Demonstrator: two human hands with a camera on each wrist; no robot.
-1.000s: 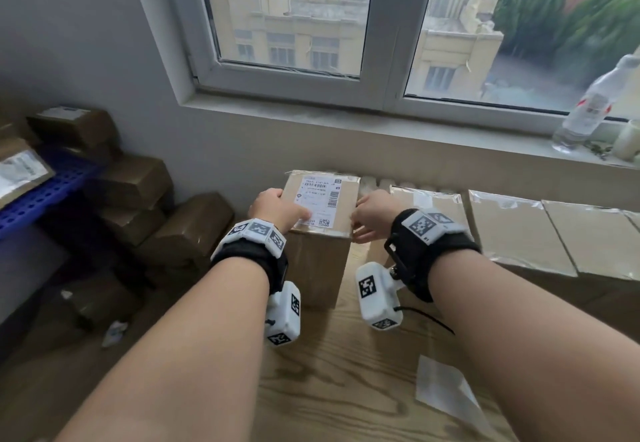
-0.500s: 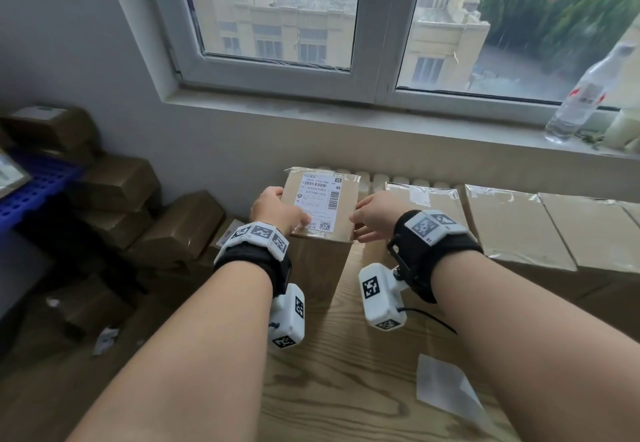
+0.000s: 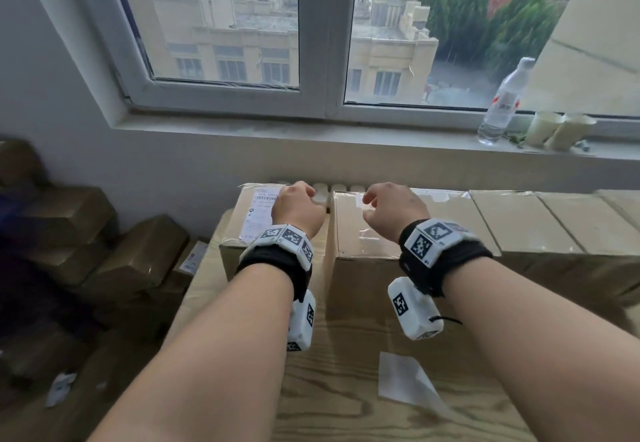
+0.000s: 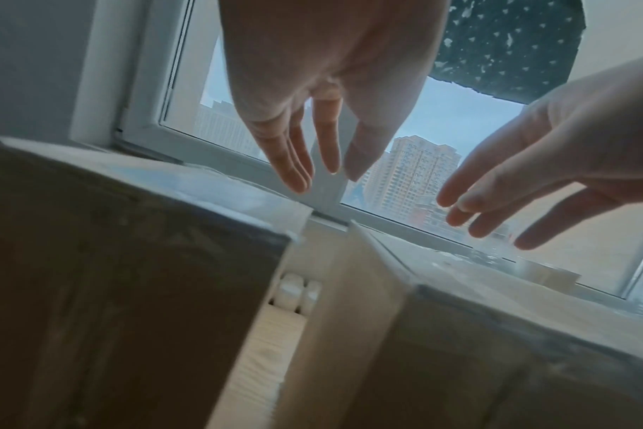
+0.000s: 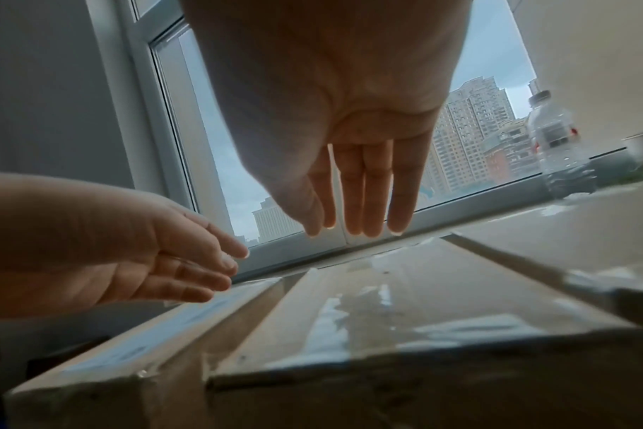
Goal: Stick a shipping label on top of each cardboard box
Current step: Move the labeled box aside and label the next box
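Note:
A cardboard box (image 3: 231,258) at the left end of the row carries a white shipping label (image 3: 260,212) on its top. My left hand (image 3: 298,206) hovers over that box's right edge, fingers straight (image 4: 294,171) and holding nothing. The label shows as a pale strip (image 5: 158,336) in the right wrist view. My right hand (image 3: 390,206) hangs above the neighbouring box (image 3: 367,246), whose taped top (image 5: 404,304) bears no label. Its fingers (image 5: 357,226) are straight and hold nothing. Neither hand touches a box.
More taped boxes (image 3: 526,230) continue the row to the right on the wooden table (image 3: 346,407). A white sheet of paper (image 3: 403,379) lies near my right forearm. A water bottle (image 3: 503,102) and cups (image 3: 554,130) stand on the sill. Stacked boxes (image 3: 104,254) fill the floor at left.
Both hands have left the labelled box and lifted with straight fingers. The right hand has shifted right over the second box. The view has tilted up.

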